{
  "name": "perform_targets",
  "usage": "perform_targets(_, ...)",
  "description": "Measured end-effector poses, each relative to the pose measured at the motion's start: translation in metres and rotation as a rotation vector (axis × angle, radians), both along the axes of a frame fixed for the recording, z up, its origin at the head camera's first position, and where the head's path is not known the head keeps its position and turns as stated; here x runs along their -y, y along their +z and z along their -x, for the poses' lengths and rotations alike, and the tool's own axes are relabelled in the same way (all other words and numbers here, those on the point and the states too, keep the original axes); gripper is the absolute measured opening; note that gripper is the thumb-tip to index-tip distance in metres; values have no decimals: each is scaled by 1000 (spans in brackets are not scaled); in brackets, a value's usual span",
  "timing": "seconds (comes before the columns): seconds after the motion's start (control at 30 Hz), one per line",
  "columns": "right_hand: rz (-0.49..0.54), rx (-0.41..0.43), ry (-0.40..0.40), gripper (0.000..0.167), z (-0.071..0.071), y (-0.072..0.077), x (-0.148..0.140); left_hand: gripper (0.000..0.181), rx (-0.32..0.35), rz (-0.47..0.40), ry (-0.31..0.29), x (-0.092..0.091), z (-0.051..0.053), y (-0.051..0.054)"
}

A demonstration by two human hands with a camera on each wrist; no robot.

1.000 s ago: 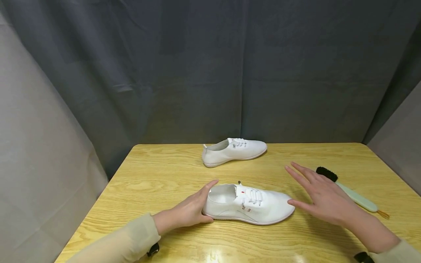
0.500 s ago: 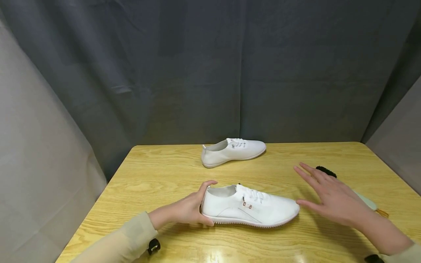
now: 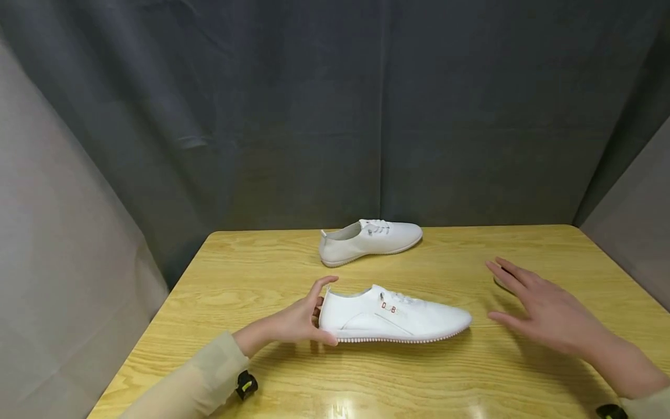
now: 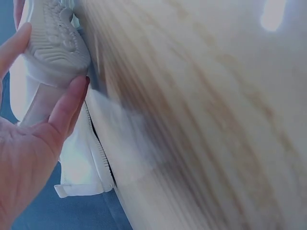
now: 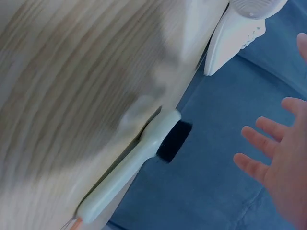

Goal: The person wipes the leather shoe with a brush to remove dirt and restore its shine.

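My left hand (image 3: 298, 320) grips a white lace-up shoe (image 3: 361, 317) by the heel, fingers behind it and thumb low near the sole. The shoe is tilted so its side with red lettering faces me, toe to the right. Its ridged sole (image 4: 57, 43) shows in the left wrist view. My right hand (image 3: 555, 317) hovers with spread fingers, apart from the toe and holding nothing. Near it lies a brush (image 5: 117, 177) with a pale green handle and black bristles; in the head view the hand covers nearly all of it.
A second white shoe (image 3: 371, 241) stands near the far edge of the wooden table (image 3: 251, 256), toe to the right. Dark grey cloth (image 3: 293, 116) hangs behind the table. Paler cloth (image 3: 63, 244) hangs at the left side.
My left hand has raised the shoe slightly and rolled it so its side and sole edge show. My right hand has drawn away rightward from the toe, covering the brush.
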State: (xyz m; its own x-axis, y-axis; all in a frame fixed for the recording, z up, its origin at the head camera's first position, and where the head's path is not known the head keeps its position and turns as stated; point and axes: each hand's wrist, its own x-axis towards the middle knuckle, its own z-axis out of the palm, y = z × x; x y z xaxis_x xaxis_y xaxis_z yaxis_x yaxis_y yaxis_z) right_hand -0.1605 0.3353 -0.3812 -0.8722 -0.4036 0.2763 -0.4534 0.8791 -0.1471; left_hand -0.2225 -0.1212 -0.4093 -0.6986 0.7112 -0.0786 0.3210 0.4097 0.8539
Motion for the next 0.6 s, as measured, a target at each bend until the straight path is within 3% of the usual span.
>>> perform_targets(0.27, 0, 75, -72, 90, 4, -5, -24, 90, -22, 24, -9, -4, 1, 4)
perform_targets(0.6, -43, 47, -139, 90, 5, -7, -49, 96, -69, 110, 21, -9, 1, 5)
